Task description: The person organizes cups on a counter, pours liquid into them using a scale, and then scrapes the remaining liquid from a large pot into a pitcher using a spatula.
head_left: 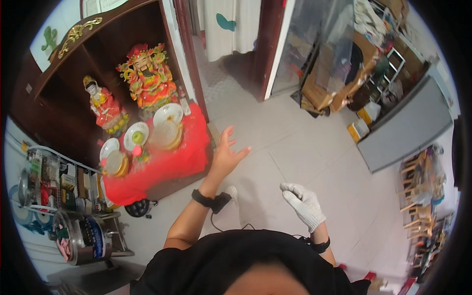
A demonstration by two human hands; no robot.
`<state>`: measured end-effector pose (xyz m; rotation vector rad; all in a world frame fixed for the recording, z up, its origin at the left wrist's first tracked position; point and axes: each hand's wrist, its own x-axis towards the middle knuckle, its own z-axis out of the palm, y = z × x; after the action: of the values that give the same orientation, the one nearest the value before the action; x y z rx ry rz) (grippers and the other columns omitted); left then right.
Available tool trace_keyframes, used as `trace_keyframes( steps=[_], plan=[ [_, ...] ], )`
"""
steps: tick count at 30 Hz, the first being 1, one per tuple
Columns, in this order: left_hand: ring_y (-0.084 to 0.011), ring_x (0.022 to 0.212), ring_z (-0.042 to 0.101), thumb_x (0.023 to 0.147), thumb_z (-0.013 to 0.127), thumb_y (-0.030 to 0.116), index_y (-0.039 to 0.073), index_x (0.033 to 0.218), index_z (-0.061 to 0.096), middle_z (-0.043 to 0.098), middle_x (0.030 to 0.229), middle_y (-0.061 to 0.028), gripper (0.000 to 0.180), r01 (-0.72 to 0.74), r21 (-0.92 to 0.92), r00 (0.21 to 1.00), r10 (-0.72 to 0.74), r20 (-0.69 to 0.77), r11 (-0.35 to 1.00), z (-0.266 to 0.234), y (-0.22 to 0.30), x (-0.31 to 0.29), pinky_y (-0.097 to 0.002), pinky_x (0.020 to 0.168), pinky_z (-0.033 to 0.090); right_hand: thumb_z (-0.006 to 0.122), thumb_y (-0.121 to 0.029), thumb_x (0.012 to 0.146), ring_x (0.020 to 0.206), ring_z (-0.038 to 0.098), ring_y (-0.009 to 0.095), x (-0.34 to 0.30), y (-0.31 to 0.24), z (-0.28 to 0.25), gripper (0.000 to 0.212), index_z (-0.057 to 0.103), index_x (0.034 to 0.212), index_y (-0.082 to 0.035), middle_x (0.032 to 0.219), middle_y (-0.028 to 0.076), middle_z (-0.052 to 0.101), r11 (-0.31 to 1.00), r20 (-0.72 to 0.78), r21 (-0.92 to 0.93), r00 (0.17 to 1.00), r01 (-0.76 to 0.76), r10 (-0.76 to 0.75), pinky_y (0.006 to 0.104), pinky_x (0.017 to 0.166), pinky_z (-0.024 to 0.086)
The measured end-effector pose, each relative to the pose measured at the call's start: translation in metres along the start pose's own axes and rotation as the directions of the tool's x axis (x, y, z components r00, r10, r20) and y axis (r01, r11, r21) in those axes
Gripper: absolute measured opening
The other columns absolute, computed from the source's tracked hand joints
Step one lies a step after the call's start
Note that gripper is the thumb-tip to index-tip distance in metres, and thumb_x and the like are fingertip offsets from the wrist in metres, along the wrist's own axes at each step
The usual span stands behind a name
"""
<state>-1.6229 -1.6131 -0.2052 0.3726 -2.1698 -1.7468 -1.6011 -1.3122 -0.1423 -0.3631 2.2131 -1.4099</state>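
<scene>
My bare left hand (228,155) is raised in the air just right of a table draped in red cloth (189,156). Its fingers are spread, with nothing in them. A black strap with a small dark box (222,201) circles that wrist. Farther right, my right hand (304,203) wears a white knit glove. The gloved fingers are pressed together and bent toward the thumb; whatever they may hold is hidden. Nearest my left hand on the red cloth are a white plate (168,112) with brownish stains and a yellowish round stack (167,134).
A dark wooden cabinet (73,93) backs two colourful statues (147,78). A plate with a green apple (137,137) stands before them. At left are a wire rack (69,182) and a steel pot (81,238). Cardboard boxes (324,91), a grey panel (408,125) and wooden stools (418,196) line the right.
</scene>
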Motion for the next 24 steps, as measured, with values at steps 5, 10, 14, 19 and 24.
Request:
trace_keyframes(
  steps=[5,10,14,19,24],
  plan=[
    [-0.0372,0.137,0.047,0.082,0.086,0.028,0.005,0.157,0.023,0.032,0.156,-0.0273,0.101,-0.075,-0.138,0.993,0.060,-0.104,0.988,0.025,-0.004,0.222,-0.0461,0.103,0.052,0.069,-0.020,0.098,0.113,0.067,0.017,0.163,-0.039,-0.023,0.036,0.069,0.126,0.002,0.125,0.012,0.072,0.998,-0.119,0.068,0.993,0.012,-0.004,0.0308,0.099,0.052],
    [-0.0435,0.139,0.040,0.081,0.085,0.026,0.002,0.155,0.023,0.029,0.153,-0.0269,0.100,-0.194,-0.135,0.957,0.157,-0.246,0.972,0.046,0.007,0.426,-0.0485,0.113,0.040,0.067,-0.015,0.099,0.117,0.065,0.017,0.301,-0.066,-0.075,0.032,0.069,0.124,0.005,0.124,0.013,0.072,0.995,-0.191,0.091,0.979,-0.049,0.066,0.0306,0.102,0.050],
    [-0.0441,0.143,0.033,0.082,0.084,0.025,-0.001,0.155,0.022,0.028,0.153,-0.0285,0.099,-0.261,-0.031,0.881,0.225,-0.416,0.965,0.036,0.003,0.579,-0.0493,0.117,0.034,0.066,-0.016,0.101,0.115,0.065,0.018,0.424,-0.100,-0.117,0.034,0.067,0.126,0.007,0.121,0.012,0.072,0.988,-0.236,0.153,0.970,-0.017,0.054,0.0320,0.103,0.050],
    [-0.0461,0.144,0.030,0.078,0.084,0.025,-0.003,0.155,0.020,0.026,0.156,-0.0296,0.104,-0.318,0.166,0.694,0.348,-0.631,0.933,-0.016,-0.054,0.768,-0.0509,0.120,0.028,0.065,-0.014,0.101,0.112,0.065,0.019,0.631,-0.151,-0.153,0.033,0.066,0.126,0.007,0.120,0.012,0.071,0.990,-0.119,0.033,0.984,0.136,-0.131,0.0330,0.101,0.051],
    [-0.0447,0.145,0.030,0.077,0.085,0.027,-0.004,0.155,0.022,0.031,0.155,-0.0286,0.105,-0.018,0.146,0.662,0.121,-0.739,0.989,-0.098,-0.105,0.897,-0.0494,0.120,0.027,0.064,-0.013,0.099,0.120,0.062,0.016,0.859,-0.266,-0.125,0.043,0.057,0.139,0.003,0.132,0.011,0.066,0.920,0.291,0.167,0.874,0.356,-0.390,0.0324,0.101,0.049]
  ],
)
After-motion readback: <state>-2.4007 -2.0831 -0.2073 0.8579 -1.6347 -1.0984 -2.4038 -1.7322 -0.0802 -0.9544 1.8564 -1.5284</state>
